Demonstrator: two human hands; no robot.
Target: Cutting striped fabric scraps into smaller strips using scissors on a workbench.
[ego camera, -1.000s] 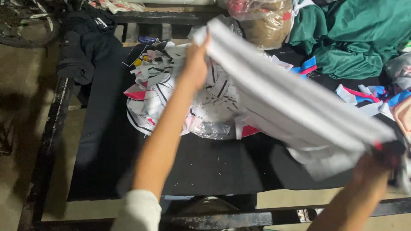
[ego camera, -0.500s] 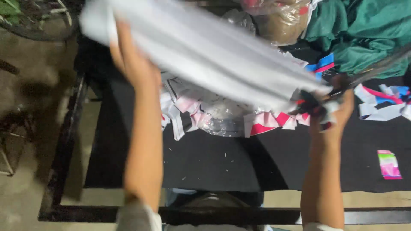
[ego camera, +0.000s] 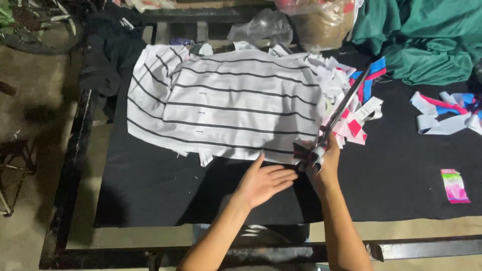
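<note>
Black cloth covers the counter (ego camera: 150, 190), where the white striped fabric (ego camera: 226, 105), held up in the air a moment ago, now lies spread flat. The left hand (ego camera: 263, 181) rests open at its near edge; the right hand (ego camera: 324, 163) has its fingers closed around long scissors (ego camera: 341, 110), beside colourful fabric scraps (ego camera: 359, 108).
</note>
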